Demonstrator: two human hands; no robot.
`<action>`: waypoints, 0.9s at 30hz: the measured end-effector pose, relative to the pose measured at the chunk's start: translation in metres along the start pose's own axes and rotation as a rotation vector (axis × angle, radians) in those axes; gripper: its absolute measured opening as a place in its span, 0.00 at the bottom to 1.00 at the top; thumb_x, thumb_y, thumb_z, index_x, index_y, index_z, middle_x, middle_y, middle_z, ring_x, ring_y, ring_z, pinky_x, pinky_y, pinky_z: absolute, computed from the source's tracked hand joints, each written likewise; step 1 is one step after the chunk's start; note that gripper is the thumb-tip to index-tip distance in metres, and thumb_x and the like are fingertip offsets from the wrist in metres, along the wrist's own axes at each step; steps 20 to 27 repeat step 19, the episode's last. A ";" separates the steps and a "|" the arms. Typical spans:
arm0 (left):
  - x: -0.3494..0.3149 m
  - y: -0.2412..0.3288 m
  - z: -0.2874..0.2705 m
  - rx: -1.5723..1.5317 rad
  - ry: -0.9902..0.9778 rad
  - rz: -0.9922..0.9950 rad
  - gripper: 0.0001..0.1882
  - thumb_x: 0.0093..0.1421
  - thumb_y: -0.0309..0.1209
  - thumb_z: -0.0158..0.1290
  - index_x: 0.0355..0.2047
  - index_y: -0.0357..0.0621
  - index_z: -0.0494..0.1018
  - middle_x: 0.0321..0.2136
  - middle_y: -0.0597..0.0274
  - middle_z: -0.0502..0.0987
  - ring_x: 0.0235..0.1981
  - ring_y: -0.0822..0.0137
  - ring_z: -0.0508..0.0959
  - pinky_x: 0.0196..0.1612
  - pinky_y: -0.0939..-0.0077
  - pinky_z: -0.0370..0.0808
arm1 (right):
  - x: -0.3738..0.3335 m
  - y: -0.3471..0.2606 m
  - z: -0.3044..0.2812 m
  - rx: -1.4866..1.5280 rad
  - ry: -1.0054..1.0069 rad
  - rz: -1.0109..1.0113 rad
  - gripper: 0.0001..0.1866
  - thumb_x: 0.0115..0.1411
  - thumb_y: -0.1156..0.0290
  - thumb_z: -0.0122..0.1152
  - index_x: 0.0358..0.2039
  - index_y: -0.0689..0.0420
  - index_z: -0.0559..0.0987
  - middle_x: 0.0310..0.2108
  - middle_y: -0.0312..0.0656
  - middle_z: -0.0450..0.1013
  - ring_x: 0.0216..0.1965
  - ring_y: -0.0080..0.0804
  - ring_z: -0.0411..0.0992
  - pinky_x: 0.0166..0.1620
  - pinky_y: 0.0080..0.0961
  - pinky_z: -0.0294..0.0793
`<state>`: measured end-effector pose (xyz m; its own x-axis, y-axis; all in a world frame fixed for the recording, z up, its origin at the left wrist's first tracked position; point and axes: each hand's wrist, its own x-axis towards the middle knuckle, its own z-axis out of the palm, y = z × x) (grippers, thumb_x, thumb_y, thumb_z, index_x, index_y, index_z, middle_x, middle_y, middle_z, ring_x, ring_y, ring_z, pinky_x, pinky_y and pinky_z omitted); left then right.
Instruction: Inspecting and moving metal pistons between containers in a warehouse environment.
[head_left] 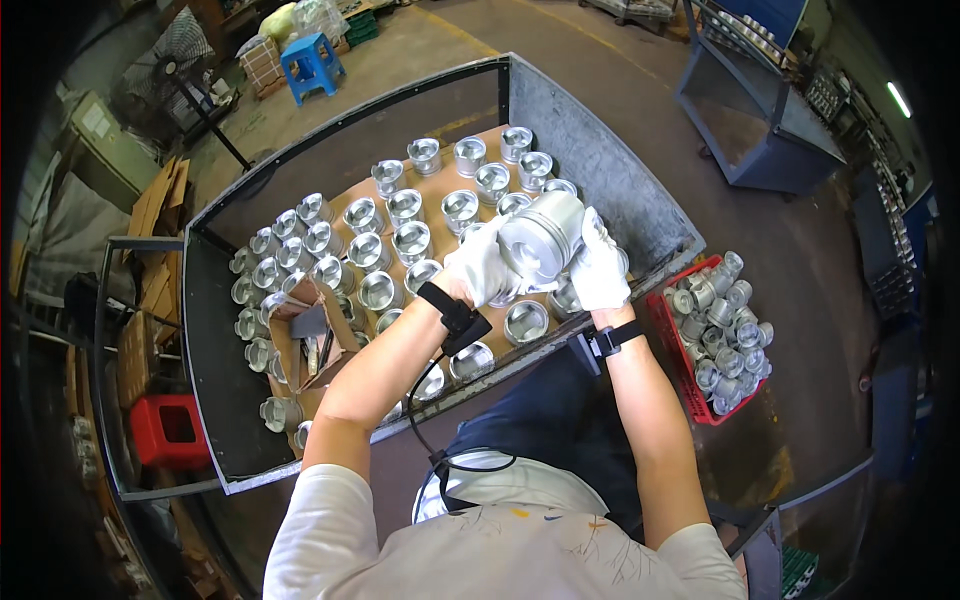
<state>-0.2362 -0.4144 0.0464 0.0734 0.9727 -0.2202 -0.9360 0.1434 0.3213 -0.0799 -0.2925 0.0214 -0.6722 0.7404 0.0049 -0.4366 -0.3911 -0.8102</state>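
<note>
Between my two white-gloved hands I hold a silver metal piston (541, 240), tilted with its round crown toward me. My left hand (482, 264) grips its left side, and my right hand (601, 262) is closed against its right side. Below it, many more pistons stand in loose rows on brown cardboard inside a grey metal cart (600, 140); one such piston (379, 291) is left of my left hand. A small open cardboard box (308, 340) with some slim tools in it sits among the pistons at the left.
Right of the cart, a red crate (690, 375) is heaped with pistons. A second grey cart (760, 140) stands farther off at the right. Behind the cart are a blue stool (312, 66) and a floor fan (172, 68). A red stool (168, 430) stands at the left.
</note>
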 end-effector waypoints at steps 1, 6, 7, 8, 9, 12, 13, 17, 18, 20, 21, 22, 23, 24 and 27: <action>0.001 0.000 -0.003 -0.060 0.000 -0.002 0.24 0.71 0.40 0.39 0.60 0.39 0.64 0.56 0.51 0.73 0.56 0.54 0.74 0.58 0.42 0.70 | -0.001 0.000 -0.002 -0.044 0.023 -0.009 0.19 0.71 0.63 0.51 0.57 0.59 0.73 0.49 0.38 0.73 0.49 0.25 0.70 0.53 0.24 0.69; 0.002 -0.006 0.000 -0.150 -0.030 0.049 0.24 0.71 0.40 0.39 0.61 0.40 0.64 0.57 0.50 0.72 0.56 0.53 0.73 0.58 0.42 0.71 | -0.005 -0.008 0.000 -0.068 -0.060 -0.079 0.16 0.68 0.66 0.55 0.52 0.59 0.76 0.44 0.35 0.75 0.46 0.22 0.70 0.49 0.22 0.69; -0.002 -0.008 0.007 -0.137 -0.036 0.077 0.24 0.71 0.40 0.41 0.61 0.41 0.64 0.57 0.51 0.71 0.57 0.54 0.73 0.57 0.44 0.71 | -0.007 -0.011 0.004 -0.125 -0.042 -0.096 0.14 0.67 0.67 0.56 0.50 0.59 0.77 0.43 0.34 0.75 0.45 0.21 0.70 0.49 0.21 0.69; -0.004 -0.011 0.013 -0.136 -0.035 0.078 0.24 0.71 0.40 0.41 0.61 0.41 0.64 0.57 0.51 0.71 0.57 0.54 0.73 0.57 0.44 0.71 | -0.008 -0.015 0.008 -0.124 -0.043 -0.096 0.14 0.67 0.67 0.56 0.50 0.59 0.77 0.43 0.34 0.75 0.45 0.21 0.70 0.49 0.21 0.69; -0.006 -0.013 0.020 -0.059 -0.013 0.137 0.24 0.70 0.41 0.43 0.61 0.41 0.64 0.57 0.52 0.72 0.56 0.54 0.74 0.56 0.46 0.73 | -0.007 -0.019 0.011 -0.201 -0.036 -0.092 0.14 0.66 0.68 0.57 0.49 0.59 0.77 0.42 0.34 0.75 0.45 0.21 0.70 0.49 0.21 0.69; -0.009 -0.016 0.026 0.086 0.027 0.194 0.25 0.68 0.41 0.47 0.61 0.42 0.64 0.56 0.54 0.72 0.55 0.55 0.75 0.55 0.49 0.75 | -0.005 -0.025 0.021 -0.306 -0.057 -0.098 0.14 0.65 0.68 0.57 0.49 0.59 0.77 0.42 0.34 0.75 0.45 0.22 0.70 0.49 0.22 0.70; -0.009 -0.016 0.027 0.151 0.047 0.194 0.26 0.67 0.41 0.49 0.61 0.42 0.63 0.55 0.55 0.72 0.54 0.55 0.75 0.54 0.50 0.76 | -0.003 -0.026 0.021 -0.335 -0.086 -0.107 0.14 0.65 0.69 0.58 0.49 0.59 0.77 0.42 0.34 0.74 0.45 0.22 0.71 0.48 0.22 0.70; -0.011 -0.010 0.023 0.080 -0.062 0.157 0.29 0.67 0.44 0.50 0.63 0.44 0.62 0.55 0.56 0.72 0.53 0.56 0.76 0.52 0.47 0.77 | 0.000 -0.033 0.021 -0.471 -0.176 -0.076 0.17 0.67 0.66 0.56 0.52 0.61 0.76 0.48 0.38 0.74 0.52 0.26 0.69 0.56 0.26 0.66; -0.012 -0.007 0.021 0.057 -0.130 0.117 0.30 0.66 0.46 0.50 0.63 0.46 0.61 0.56 0.57 0.72 0.53 0.55 0.75 0.51 0.45 0.77 | -0.001 -0.039 0.020 -0.697 -0.183 -0.114 0.17 0.66 0.66 0.56 0.52 0.59 0.76 0.47 0.39 0.74 0.50 0.26 0.70 0.53 0.24 0.68; -0.014 -0.004 0.020 0.033 -0.198 0.077 0.31 0.66 0.48 0.50 0.64 0.48 0.60 0.56 0.57 0.72 0.53 0.54 0.75 0.50 0.43 0.77 | -0.004 -0.050 0.024 -0.922 -0.189 -0.149 0.17 0.66 0.65 0.57 0.53 0.57 0.75 0.46 0.41 0.75 0.47 0.25 0.71 0.50 0.21 0.70; -0.014 -0.004 0.020 0.033 -0.198 0.077 0.31 0.66 0.48 0.50 0.64 0.48 0.60 0.56 0.57 0.72 0.53 0.54 0.75 0.50 0.43 0.77 | -0.004 -0.050 0.024 -0.922 -0.189 -0.149 0.17 0.66 0.65 0.57 0.53 0.57 0.75 0.46 0.41 0.75 0.47 0.25 0.71 0.50 0.21 0.70; -0.014 -0.004 0.020 0.033 -0.198 0.077 0.31 0.66 0.48 0.50 0.64 0.48 0.60 0.56 0.57 0.72 0.53 0.54 0.75 0.50 0.43 0.77 | -0.004 -0.050 0.024 -0.922 -0.189 -0.149 0.17 0.66 0.65 0.57 0.53 0.57 0.75 0.46 0.41 0.75 0.47 0.25 0.71 0.50 0.21 0.70; -0.014 -0.004 0.020 0.033 -0.198 0.077 0.31 0.66 0.48 0.50 0.64 0.48 0.60 0.56 0.57 0.72 0.53 0.54 0.75 0.50 0.43 0.77 | -0.004 -0.050 0.024 -0.922 -0.189 -0.149 0.17 0.66 0.65 0.57 0.53 0.57 0.75 0.46 0.41 0.75 0.47 0.25 0.71 0.50 0.21 0.70; -0.014 -0.004 0.020 0.033 -0.198 0.077 0.31 0.66 0.48 0.50 0.64 0.48 0.60 0.56 0.57 0.72 0.53 0.54 0.75 0.50 0.43 0.77 | -0.004 -0.050 0.024 -0.922 -0.189 -0.149 0.17 0.66 0.65 0.57 0.53 0.57 0.75 0.46 0.41 0.75 0.47 0.25 0.71 0.50 0.21 0.70; -0.014 -0.004 0.020 0.033 -0.198 0.077 0.31 0.66 0.48 0.50 0.64 0.48 0.60 0.56 0.57 0.72 0.53 0.54 0.75 0.50 0.43 0.77 | -0.004 -0.050 0.024 -0.922 -0.189 -0.149 0.17 0.66 0.65 0.57 0.53 0.57 0.75 0.46 0.41 0.75 0.47 0.25 0.71 0.50 0.21 0.70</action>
